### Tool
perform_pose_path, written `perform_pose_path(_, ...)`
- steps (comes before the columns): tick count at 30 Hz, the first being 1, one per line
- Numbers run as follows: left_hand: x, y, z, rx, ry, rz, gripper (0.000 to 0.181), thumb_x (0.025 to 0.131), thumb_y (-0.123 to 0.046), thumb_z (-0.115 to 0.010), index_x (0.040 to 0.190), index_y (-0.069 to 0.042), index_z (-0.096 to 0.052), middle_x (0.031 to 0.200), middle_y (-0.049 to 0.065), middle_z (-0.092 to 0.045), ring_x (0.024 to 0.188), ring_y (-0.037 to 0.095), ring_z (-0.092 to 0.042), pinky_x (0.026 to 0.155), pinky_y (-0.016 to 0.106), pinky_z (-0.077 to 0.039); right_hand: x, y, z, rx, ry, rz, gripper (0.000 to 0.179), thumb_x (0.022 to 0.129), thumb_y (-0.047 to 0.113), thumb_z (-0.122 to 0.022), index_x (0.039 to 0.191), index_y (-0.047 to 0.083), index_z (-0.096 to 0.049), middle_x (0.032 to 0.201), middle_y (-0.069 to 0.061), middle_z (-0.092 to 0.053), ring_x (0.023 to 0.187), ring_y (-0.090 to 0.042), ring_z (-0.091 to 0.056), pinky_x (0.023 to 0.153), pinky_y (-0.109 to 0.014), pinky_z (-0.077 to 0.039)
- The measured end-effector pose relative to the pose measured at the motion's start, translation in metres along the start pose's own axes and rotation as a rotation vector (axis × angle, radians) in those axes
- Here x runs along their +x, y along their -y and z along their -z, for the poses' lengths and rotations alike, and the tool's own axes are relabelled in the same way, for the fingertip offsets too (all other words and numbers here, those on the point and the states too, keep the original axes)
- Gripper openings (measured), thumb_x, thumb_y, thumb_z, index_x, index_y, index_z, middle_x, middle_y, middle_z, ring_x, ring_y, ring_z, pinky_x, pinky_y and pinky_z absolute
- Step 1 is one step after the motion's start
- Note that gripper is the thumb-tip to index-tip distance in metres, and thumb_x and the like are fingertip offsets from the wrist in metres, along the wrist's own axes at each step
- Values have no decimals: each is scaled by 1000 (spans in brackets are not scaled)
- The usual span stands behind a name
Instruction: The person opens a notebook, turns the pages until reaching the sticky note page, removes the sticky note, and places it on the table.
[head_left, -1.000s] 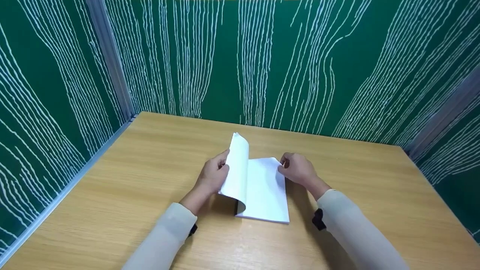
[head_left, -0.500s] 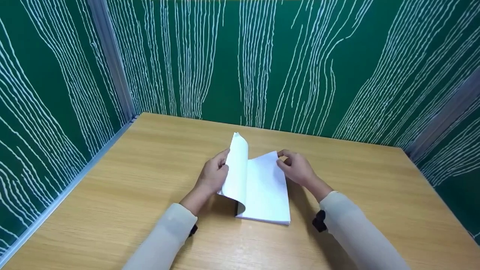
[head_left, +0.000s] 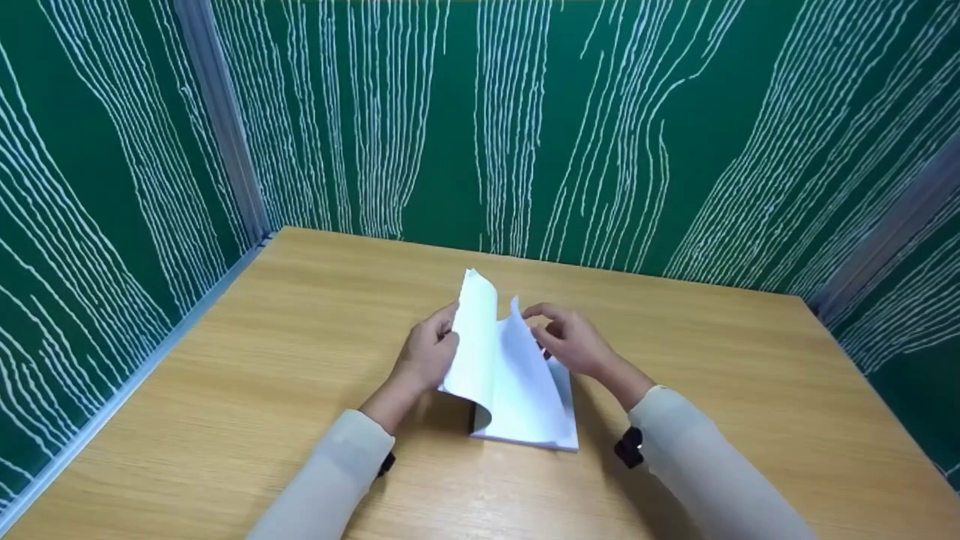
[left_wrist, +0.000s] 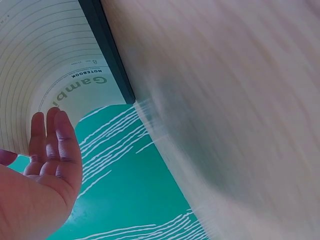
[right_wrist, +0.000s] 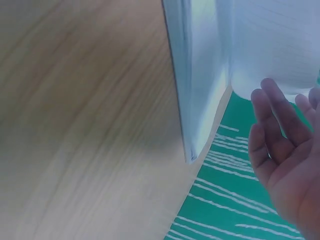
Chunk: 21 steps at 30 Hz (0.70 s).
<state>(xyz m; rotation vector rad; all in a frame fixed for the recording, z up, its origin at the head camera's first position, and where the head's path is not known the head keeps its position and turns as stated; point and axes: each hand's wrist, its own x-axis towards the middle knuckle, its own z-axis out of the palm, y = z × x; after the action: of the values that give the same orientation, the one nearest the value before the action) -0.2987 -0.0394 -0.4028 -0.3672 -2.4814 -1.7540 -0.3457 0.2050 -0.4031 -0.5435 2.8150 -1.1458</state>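
Note:
A notebook (head_left: 517, 390) lies spread on the table, its visible pages white in the head view. My left hand (head_left: 429, 349) grips the raised, curved left-hand pages (head_left: 472, 337), thumb on the near side. Its fingers lie behind a lined sheet (left_wrist: 45, 45) printed "NOTEBOOK" in the left wrist view. A dark spine (left_wrist: 110, 55) runs beside that sheet. My right hand (head_left: 574, 341) is at the edge of a lifted page (head_left: 529, 375), which curls up and leftward. In the right wrist view its extended fingers (right_wrist: 272, 107) touch the underside of the page (right_wrist: 275, 45).
The wooden table (head_left: 300, 315) reaches back to a green wall (head_left: 450, 150) with wavy white lines. Grey posts (head_left: 225, 112) stand at the corners. A small black device (head_left: 628, 448) sits at the right wrist.
My right hand has moved left from the notebook's upper right corner. The page there has risen and bent leftward, uncovering the sheet below. My left hand stays where it was.

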Motion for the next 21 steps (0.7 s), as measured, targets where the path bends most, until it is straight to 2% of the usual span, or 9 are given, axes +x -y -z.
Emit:
perform_pose_path(5,0,0,-1,3,-7,11,47,88,-17,-37,135,-14,-34,138,1,-36,114,12,-44,82,28,-44,-1,9,-5,-26,36,20,31,84,28,-53,115,30,-51,73,1,-62,61,-24,-61,57,-30,-49)
perform_pose_path(7,1,-1,-1,0,-10,17,47,88,-17,-37,135,-15,-35,131,3,-44,113,12,-43,83,28,-42,-2,12,-7,-47,43,24,31,83,29,-54,114,35,-50,72,2,-63,61,-23,-62,56,-29,-49)
perform_pose_path(9,1,-1,-1,0,-12,20,47,88,-17,-37,134,-15,-35,111,6,-53,112,12,-43,83,28,-40,-3,15,-9,-69,51,33,32,83,31,-55,113,39,-49,74,4,-63,62,-20,-62,56,-28,-49)
perform_pose_path(12,1,-2,-1,14,-16,21,46,88,-18,-37,134,-14,-36,82,6,-46,105,14,-45,83,28,-37,-4,19,-12,-107,65,44,35,82,35,-55,114,45,-45,77,5,-63,63,-15,-61,57,-27,-48)
perform_pose_path(13,1,-1,-1,19,-16,26,46,88,-19,-37,134,-15,-36,84,5,-48,106,13,-45,85,29,-37,-4,20,-13,-125,69,51,37,81,36,-56,115,46,-44,79,6,-63,64,-13,-60,58,-26,-48)
perform_pose_path(15,1,-2,-1,22,-15,44,46,89,-21,-37,135,-17,-35,103,2,-53,109,12,-45,90,29,-37,-5,22,-15,-161,77,59,39,81,39,-56,116,48,-42,84,7,-62,68,-11,-59,60,-26,-48)
perform_pose_path(18,1,-1,-1,18,-8,68,46,89,-22,-36,135,-19,-34,133,-3,-41,114,11,-43,93,32,-38,-6,26,-18,-203,90,65,42,80,43,-56,118,50,-38,91,8,-62,73,-10,-58,63,-25,-48)
perform_pose_path(19,1,-1,-1,20,-9,74,46,89,-22,-36,135,-19,-34,137,-4,-37,114,11,-44,92,32,-39,-7,27,-18,-215,94,68,43,79,45,-55,119,50,-38,92,8,-62,74,-10,-58,63,-25,-48)
perform_pose_path(21,0,-1,-1,26,-10,69,46,89,-22,-36,135,-19,-35,133,-2,-41,108,12,-47,88,31,-42,-8,31,-19,-225,104,67,46,78,48,-55,120,51,-36,94,8,-62,73,-9,-57,64,-25,-48)
